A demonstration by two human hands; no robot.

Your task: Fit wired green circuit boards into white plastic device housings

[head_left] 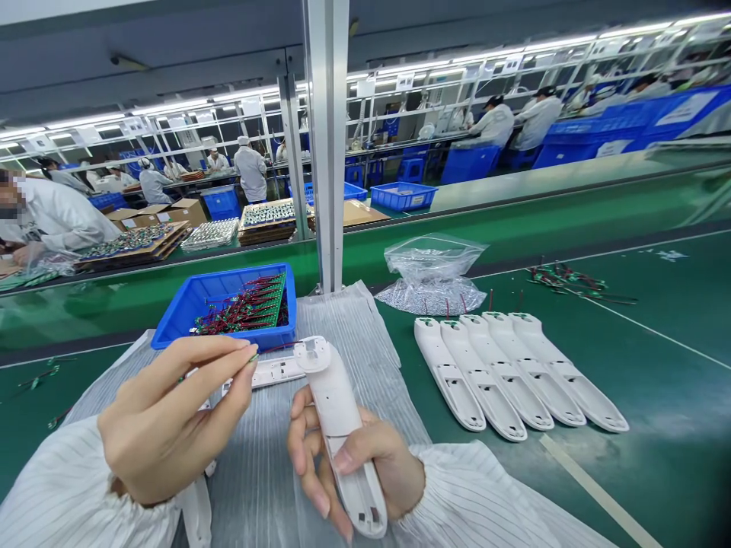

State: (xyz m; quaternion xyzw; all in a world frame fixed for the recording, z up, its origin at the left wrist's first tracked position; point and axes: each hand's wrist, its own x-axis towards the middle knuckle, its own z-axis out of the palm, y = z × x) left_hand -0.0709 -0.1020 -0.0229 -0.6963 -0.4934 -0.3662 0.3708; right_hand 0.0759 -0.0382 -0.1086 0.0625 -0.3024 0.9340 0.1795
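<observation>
My left hand (177, 415) pinches a small green circuit board (254, 357) between thumb and fingertips. From it a thin dark red wire (284, 347) runs to the head of a white plastic housing (336, 399). That housing is held tilted in my right hand (380, 460), thumb across its open lower recess and fingers wrapped behind. Another white plastic part (277, 371) lies on the foam sheet behind my hands. More white plastic (197, 510) shows below my left wrist, partly covered by the sleeve.
A blue bin (171, 312) holds wired green boards. Several white housings (496, 373) lie in a row to the right. Behind them sit a bag of small metal parts (434, 285) and loose wired boards (571, 280). A metal post (331, 152) rises ahead; co-workers sit beyond.
</observation>
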